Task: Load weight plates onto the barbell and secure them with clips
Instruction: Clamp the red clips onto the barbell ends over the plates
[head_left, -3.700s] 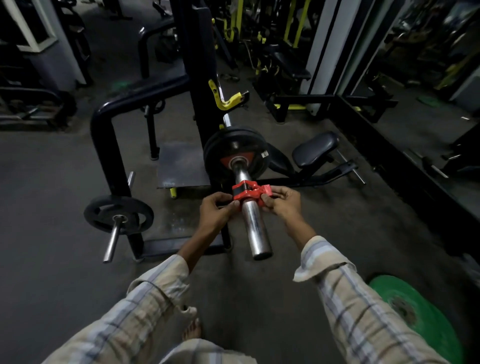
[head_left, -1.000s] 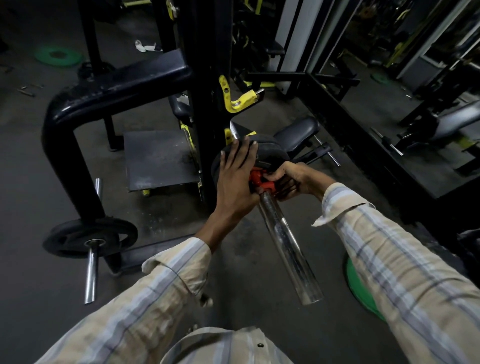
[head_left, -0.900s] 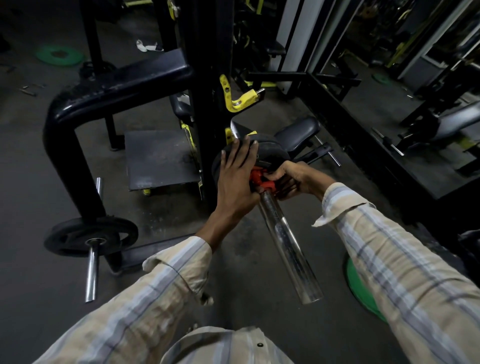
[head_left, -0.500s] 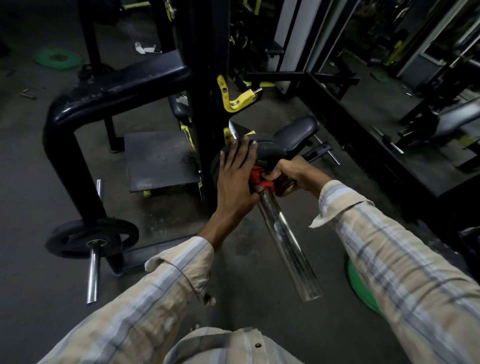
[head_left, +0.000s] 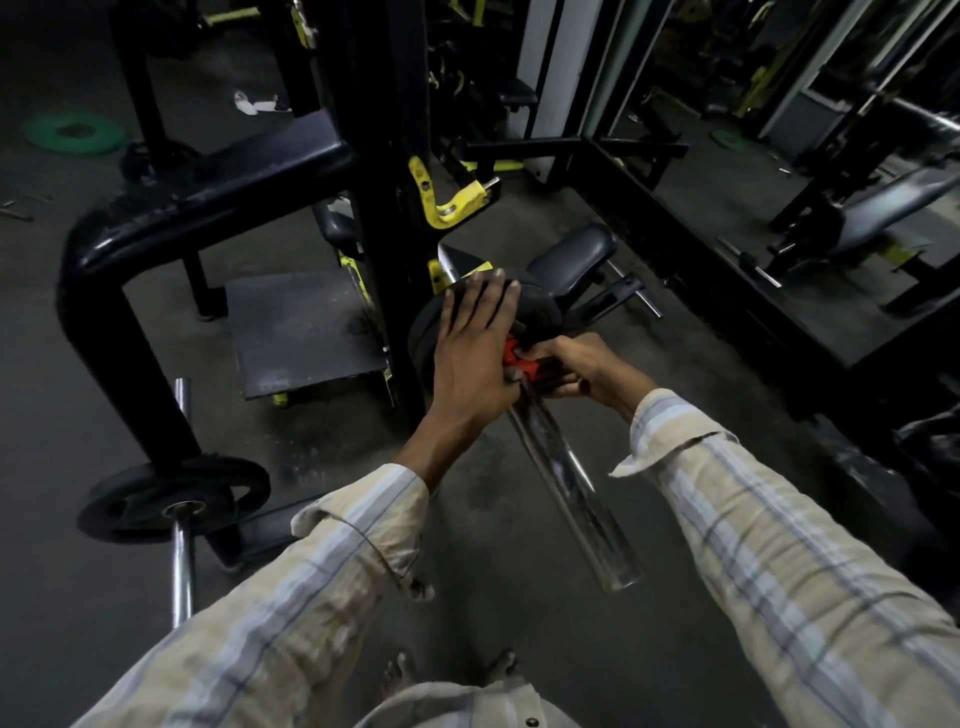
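One plate (head_left: 540, 312) loaded; my left hand (head_left: 475, 353) braces it flat, right hand (head_left: 582, 364) fingers grip the red clip (head_left: 524, 364), apparently unlatched.

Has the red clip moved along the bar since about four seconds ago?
Yes. The red plastic clip slid up the chrome barbell sleeve, from partway along it to right against the black weight plate.

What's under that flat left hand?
The left hand lies flat on a black weight plate loaded on the barbell. Beside it peeks a red clip; the plate's centre is covered.
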